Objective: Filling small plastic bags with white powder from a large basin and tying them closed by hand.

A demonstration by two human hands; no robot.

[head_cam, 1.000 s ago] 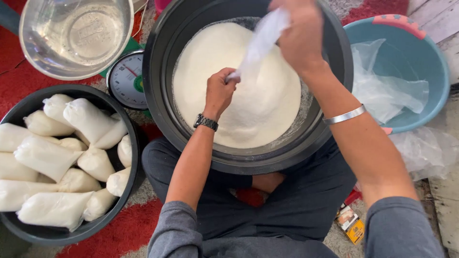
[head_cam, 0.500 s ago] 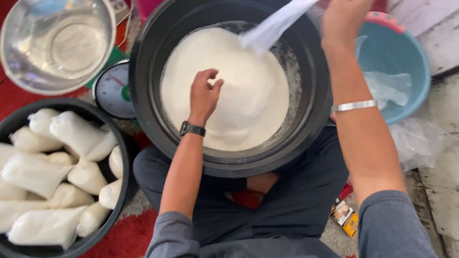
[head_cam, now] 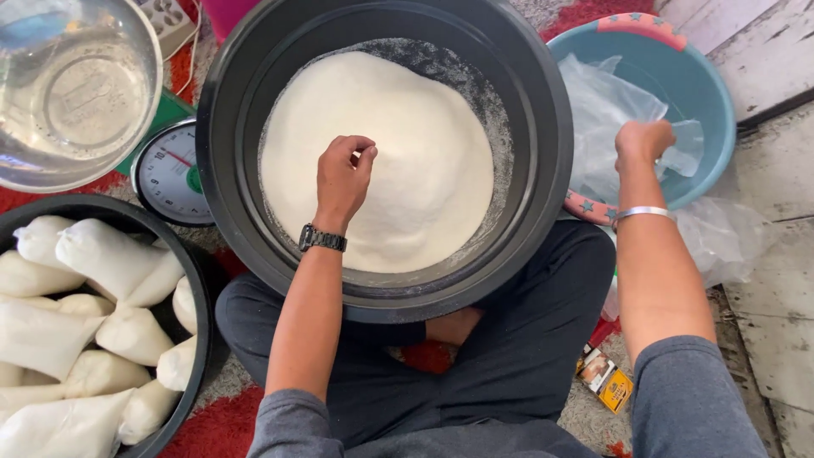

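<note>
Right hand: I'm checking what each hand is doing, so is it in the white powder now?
No, the right hand is over the blue basin, grasping clear plastic bags.

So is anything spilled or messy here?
Nothing looks spilled. The white powder sits heaped inside the big black basin, only dusting its inner wall. A small orange packet lies loose on the floor by the person's knee.

black tubs (head_cam: 543, 127): 2 | blue basin (head_cam: 704, 93): 1 | scale (head_cam: 170, 174): 1 | glass bowl (head_cam: 76, 93): 1

Filled white bags (head_cam: 80, 331) in a black tub (head_cam: 197, 288) — dial scale (head_cam: 170, 174), glass bowl (head_cam: 76, 93).
</note>
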